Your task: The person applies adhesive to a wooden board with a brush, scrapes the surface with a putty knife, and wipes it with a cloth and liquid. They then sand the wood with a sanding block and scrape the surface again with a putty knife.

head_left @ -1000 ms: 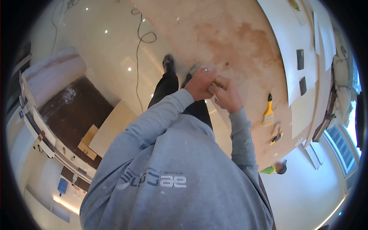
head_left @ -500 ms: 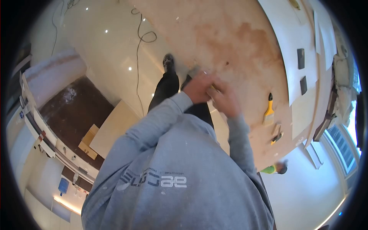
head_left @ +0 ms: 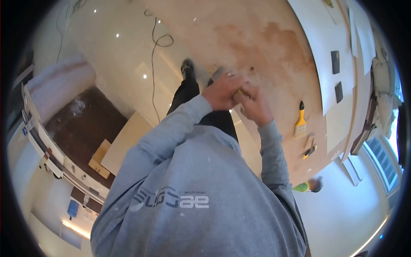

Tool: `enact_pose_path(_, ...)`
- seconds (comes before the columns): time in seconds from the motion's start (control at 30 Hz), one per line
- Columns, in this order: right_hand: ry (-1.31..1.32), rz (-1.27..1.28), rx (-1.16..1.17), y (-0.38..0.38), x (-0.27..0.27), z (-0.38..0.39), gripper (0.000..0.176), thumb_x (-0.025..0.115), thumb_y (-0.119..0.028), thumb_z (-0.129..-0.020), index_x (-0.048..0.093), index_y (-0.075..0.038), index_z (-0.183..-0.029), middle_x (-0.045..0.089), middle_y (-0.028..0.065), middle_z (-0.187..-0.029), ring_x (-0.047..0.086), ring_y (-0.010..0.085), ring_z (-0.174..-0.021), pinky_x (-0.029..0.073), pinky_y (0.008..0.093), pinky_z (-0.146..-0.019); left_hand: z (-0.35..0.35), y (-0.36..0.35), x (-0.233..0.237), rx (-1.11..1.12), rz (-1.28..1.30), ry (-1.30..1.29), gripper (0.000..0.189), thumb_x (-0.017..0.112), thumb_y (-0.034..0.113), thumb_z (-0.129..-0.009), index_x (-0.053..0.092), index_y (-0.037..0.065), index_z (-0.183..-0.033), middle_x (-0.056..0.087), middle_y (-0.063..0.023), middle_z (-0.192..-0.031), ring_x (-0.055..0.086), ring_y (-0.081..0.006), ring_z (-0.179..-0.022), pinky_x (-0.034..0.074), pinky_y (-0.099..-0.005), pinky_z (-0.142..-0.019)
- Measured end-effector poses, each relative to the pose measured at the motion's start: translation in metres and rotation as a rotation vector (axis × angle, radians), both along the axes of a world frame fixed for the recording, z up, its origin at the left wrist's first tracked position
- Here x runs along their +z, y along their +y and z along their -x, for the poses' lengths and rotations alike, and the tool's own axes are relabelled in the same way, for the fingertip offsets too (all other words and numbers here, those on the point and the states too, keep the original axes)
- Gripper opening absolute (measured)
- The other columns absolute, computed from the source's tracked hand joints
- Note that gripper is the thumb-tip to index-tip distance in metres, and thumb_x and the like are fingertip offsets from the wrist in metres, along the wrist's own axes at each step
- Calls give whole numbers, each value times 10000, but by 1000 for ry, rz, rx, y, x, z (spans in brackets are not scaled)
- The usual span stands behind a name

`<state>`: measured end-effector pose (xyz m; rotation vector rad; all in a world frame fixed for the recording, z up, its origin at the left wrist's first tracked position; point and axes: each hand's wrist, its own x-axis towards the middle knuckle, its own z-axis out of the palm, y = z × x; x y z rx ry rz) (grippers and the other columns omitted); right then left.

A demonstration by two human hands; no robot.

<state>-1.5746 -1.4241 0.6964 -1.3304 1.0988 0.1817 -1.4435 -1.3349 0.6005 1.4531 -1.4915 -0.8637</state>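
My left hand [head_left: 223, 91] and my right hand [head_left: 255, 106] meet in front of my body, fingers curled together around a small yellowish item [head_left: 244, 93]. Most of that item is covered by the fingers, and I cannot tell its kind. A flat grey piece [head_left: 217, 73] shows just beyond my left hand. Both hands overlap the edge of the tan, stained board [head_left: 274, 73] in this view. Right of my right hand, a paintbrush [head_left: 301, 121] with a yellow handle lies on that board. Below the brush are a small pale-wood piece [head_left: 309, 140] and a yellow-and-black tool [head_left: 309, 151].
White sheets [head_left: 314, 25] at the right carry two dark grey blocks [head_left: 335, 62]. A black cable [head_left: 154, 77] loops over the glossy floor at left. A person [head_left: 309, 185] in green is beyond the board. A blue water jug [head_left: 72, 208] stands at lower left.
My joined hands have shifted slightly, the right hand a little lower and less blurred. More of the grey piece shows above my left hand.
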Motion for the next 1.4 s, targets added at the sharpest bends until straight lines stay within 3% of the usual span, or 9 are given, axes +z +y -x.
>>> enact_pose_path(0.17, 48, -104, -190, 1, 10, 68, 146, 665, -49, -913, 734, 32, -1012, 746, 71, -1056, 621, 148, -673, 496, 304, -643, -38, 26, 26, 130, -37, -95, 546, 747, 37, -770, 660, 105, -1305, 675, -65, -1114, 593, -361, -1076, 458, -456, -976)
enact_pose_path(0.23, 56, -104, -271, 2, 0, 93, 154, 666, -58, -930, 737, 30, -1034, 747, 60, -1082, 584, 121, -599, 469, 279, -583, -53, 29, -6, 294, -33, -371, 484, 749, 53, -783, 705, 143, -1257, 675, -37, -1121, 598, -315, -1050, 467, -447, -938)
enact_pose_path(0.33, -16, 73, -244, 14, -10, 97, 217, 668, -68, -947, 707, 6, -1147, 743, 62, -979, 534, 91, -533, 425, 261, -523, -68, 25, -26, 312, -56, -563, 389, 763, 86, -795, 757, 181, -1172, 681, -5, -1094, 606, -265, -1012, 468, -418, -892)
enact_pose_path(0.47, -17, -14, -326, 22, 7, 77, 393, 675, -82, -953, 604, -23, -1335, 716, 81, -811, 586, 111, -626, 454, 277, -605, -75, 25, -29, 227, 32, -642, 337, 773, 105, -797, 768, 191, -1123, 687, 13, -1001, 617, -230, -956, 460, -382, -859)
enact_pose_path(0.77, -116, 164, -274, 28, -16, 76, 438, 682, -96, -958, 565, -51, -1377, 718, 116, -801, 619, 138, -721, 470, 322, -696, -72, 2, -34, 151, 52, -756, 119, 719, 90, -839, 663, 146, -928, 643, -16, -908, 615, -253, -909, 439, -402, -827)
enact_pose_path(1.03, -64, 173, -231, 35, -21, 75, 422, 661, -140, -985, 557, -43, -1382, 712, 142, -844, 621, 180, -722, 487, 331, -729, -28, 84, -9, -22, -281, -553, 139, 591, 10, -822, 575, 110, -918, 579, -91, -897, 588, -302, -974, 402, -441, -855)
enact_pose_path(1.1, -51, 203, -200, 36, -24, 74, 437, 654, -163, -991, 551, -49, -1400, 703, 147, -843, 618, 200, -722, 492, 333, -740, -18, 128, -11, 10, -465, -495, 86, 566, 33, -878, 564, 83, -947, 583, -124, -909, 589, -355, -981, 420, -474, -843)
enact_pose_path(1.23, 84, 177, -34, 23, -8, 70, 454, 651, -213, -987, 578, -70, -1412, 710, 169, -873, 650, 267, -771, 515, 349, -785, -45, 227, -61, 402, -693, -398, 85, 575, 66, -911, 567, 30, -988, 611, -192, -1004, 591, -453, -943, 461, -543, -768)
enact_pose_path(1.4, -56, 286, 101, 3, -26, 43, 425, 673, -214, -948, 666, -99, -1356, 743, 218, -972, 717, 358, -880, 542, 399, -844, -118, 233, -59, 414, -1064, -403, 176, 673, 192, -938, 597, 49, -1006, 629, -214, -1069, 595, -444, -941, 482, -530, -806)
